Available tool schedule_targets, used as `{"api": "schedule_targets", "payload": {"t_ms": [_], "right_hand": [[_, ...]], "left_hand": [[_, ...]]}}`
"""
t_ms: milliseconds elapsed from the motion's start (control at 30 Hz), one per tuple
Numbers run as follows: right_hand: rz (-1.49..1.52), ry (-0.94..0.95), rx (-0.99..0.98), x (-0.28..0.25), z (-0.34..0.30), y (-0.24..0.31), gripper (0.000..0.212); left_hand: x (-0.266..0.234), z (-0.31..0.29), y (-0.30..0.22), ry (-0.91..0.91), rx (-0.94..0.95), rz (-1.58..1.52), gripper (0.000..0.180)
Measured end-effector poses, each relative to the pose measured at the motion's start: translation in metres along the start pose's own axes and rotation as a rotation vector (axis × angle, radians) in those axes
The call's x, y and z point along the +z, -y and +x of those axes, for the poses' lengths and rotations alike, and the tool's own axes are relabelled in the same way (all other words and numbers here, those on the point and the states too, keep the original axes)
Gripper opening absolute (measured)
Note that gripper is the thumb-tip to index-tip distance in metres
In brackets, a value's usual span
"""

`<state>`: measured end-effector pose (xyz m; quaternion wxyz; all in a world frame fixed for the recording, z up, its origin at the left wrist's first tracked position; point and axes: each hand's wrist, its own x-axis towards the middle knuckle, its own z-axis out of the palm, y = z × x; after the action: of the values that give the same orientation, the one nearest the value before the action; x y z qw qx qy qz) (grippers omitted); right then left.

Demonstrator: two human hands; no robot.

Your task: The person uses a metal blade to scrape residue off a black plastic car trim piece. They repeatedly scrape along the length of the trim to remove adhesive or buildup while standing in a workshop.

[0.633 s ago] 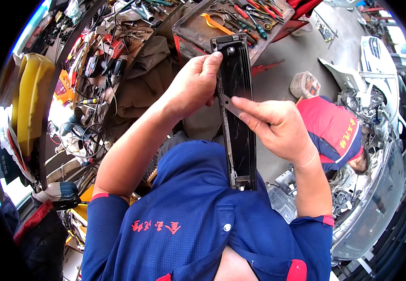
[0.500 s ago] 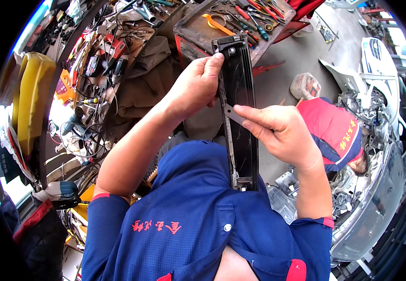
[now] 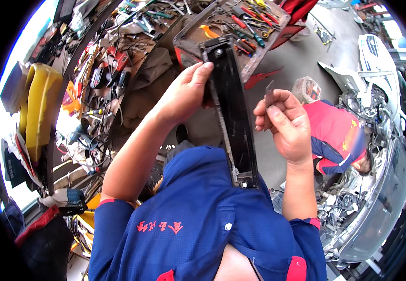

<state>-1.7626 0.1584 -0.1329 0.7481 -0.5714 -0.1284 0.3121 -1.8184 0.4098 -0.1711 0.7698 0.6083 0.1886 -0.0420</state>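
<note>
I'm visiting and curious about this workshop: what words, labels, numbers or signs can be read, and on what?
I won't copy wording, only say where it stands.
Blue shirt: red characters on the chest.
Co-worker's red shirt: yellow characters on the back, partly blurred.
Dark board at far left: pale marks, too small to read.
Long black part and thin metal strip: no lettering I can make out.

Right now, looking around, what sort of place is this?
Most likely a car repair workshop: a partly dismantled vehicle stands on the right, a co-worker bends down beside it, and assorted hand tools lie on a worn tray.
</note>
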Motion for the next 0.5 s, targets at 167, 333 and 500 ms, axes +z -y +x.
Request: {"api": "schedule_targets", "payload": {"t_ms": [167,333,500], "right_hand": [[0.217,0.148,-0.065,0.010,-0.006,0.009,0.030],[0.428,0.116,-0.038,0.013,-0.013,0.010,0.022],[0.342,-0.007,-0.062,0.022,-0.019,0.016,0.014]], "left_hand": [[-0.018,0.006,0.019,-0.010,-0.001,-0.197,0.032],[-0.010,0.002,0.015,-0.086,0.021,-0.225,0.040],[-0.003,-0.005,0.007,-0.152,0.004,-0.234,0.041]]}}
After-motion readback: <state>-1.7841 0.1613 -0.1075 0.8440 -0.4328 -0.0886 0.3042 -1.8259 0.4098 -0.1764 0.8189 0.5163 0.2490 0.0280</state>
